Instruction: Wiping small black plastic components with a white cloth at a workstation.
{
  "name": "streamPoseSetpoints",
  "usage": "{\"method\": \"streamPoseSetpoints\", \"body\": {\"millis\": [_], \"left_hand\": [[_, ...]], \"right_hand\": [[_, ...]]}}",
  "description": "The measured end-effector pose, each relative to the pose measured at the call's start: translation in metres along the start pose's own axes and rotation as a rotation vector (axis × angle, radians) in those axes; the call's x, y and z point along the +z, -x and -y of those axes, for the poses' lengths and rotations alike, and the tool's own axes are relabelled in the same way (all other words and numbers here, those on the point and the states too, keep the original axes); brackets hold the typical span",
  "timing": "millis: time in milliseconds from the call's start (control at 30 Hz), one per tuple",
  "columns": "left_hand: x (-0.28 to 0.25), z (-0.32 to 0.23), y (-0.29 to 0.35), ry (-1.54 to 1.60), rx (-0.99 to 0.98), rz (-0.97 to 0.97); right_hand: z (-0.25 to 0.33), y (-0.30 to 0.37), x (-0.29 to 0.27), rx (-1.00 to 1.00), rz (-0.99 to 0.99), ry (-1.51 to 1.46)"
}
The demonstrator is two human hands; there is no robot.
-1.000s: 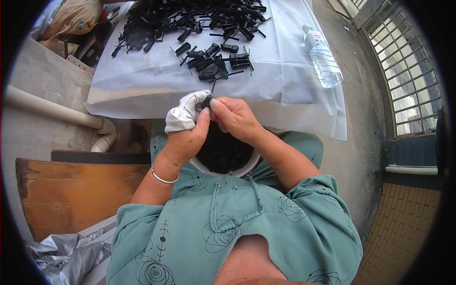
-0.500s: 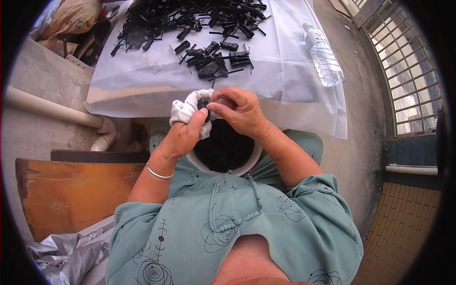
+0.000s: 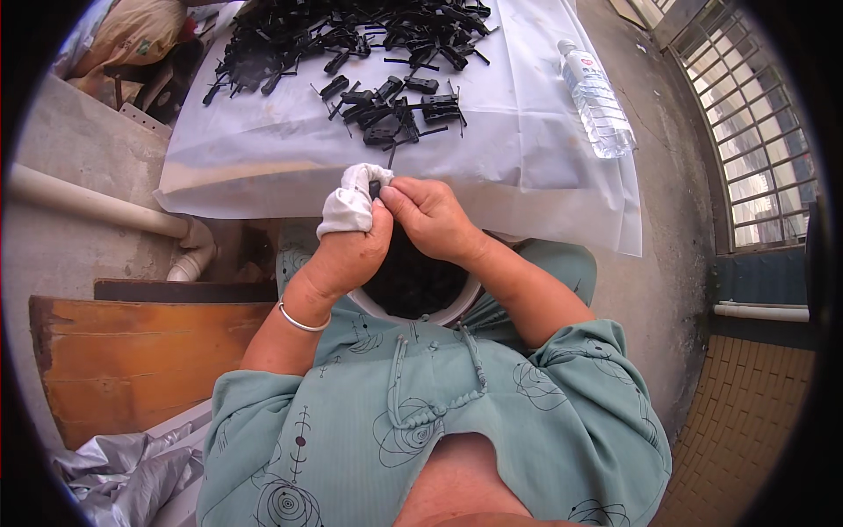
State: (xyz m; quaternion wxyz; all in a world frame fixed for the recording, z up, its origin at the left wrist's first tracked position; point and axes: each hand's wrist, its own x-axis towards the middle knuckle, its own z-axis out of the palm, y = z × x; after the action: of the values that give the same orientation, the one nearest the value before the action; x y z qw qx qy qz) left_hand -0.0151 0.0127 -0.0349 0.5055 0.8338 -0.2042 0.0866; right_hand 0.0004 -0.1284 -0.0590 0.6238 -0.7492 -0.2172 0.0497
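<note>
My left hand (image 3: 351, 246), its fingers wrapped in white cloth (image 3: 345, 213), is closed round a small black plastic part (image 3: 375, 189). A thin dark prong of the part sticks up past the cloth toward the table. My right hand (image 3: 430, 217) pinches at the same part from the right, its fingertips against my left thumb; most of the part is hidden between the fingers. Below both hands, between my knees, a white bucket (image 3: 450, 314) holds a mass of black parts (image 3: 411, 283). A loose cluster of similar black parts (image 3: 382, 112) lies on the table just beyond.
A white plastic sheet (image 3: 518, 149) covers the table. A large heap of black parts (image 3: 290, 39) spreads over its far side. A clear water bottle (image 3: 599, 105) lies at the right edge. Left are a pipe (image 3: 97, 204) and a wooden board (image 3: 149, 360); a barred window (image 3: 746, 114) stands right.
My left hand has turned, its wrist shifting slightly right. My right hand's fingers have curled in and closed more tightly at the black part, which is now more hidden.
</note>
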Motion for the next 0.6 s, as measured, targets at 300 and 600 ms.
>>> {"method": "streamPoseSetpoints", "body": {"millis": [300,600], "left_hand": [[-0.005,-0.002,0.003,0.186,-0.053,-0.017],[-0.016,0.009,0.008,0.049,-0.061,0.014]], "right_hand": [[0.009,0.0,0.004,0.076,0.013,-0.331],[0.011,-0.01,-0.001,-0.034,0.032,0.11]]}}
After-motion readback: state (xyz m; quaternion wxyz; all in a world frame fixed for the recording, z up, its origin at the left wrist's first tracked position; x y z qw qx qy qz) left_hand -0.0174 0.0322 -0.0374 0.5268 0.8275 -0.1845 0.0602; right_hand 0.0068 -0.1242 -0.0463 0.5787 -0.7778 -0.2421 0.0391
